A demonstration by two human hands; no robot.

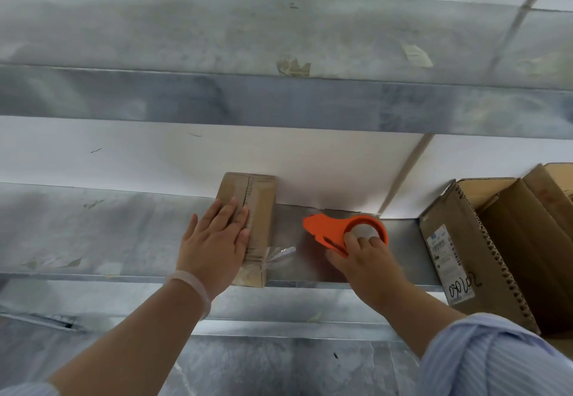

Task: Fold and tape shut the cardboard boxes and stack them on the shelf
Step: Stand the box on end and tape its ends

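Cardboard box runs front-to-back; L hand flat on it, R hand grips dispenser.

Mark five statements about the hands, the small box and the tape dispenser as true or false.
1. The left hand lies flat on the small box. True.
2. The right hand holds a blue dispenser. False: the dispenser is orange.
3. The small box sits on the floor. False: it lies on the metal shelf.
4. A big open box stands right of the dispenser. True.
5. The left wrist is bare. False: it wears a pale band.
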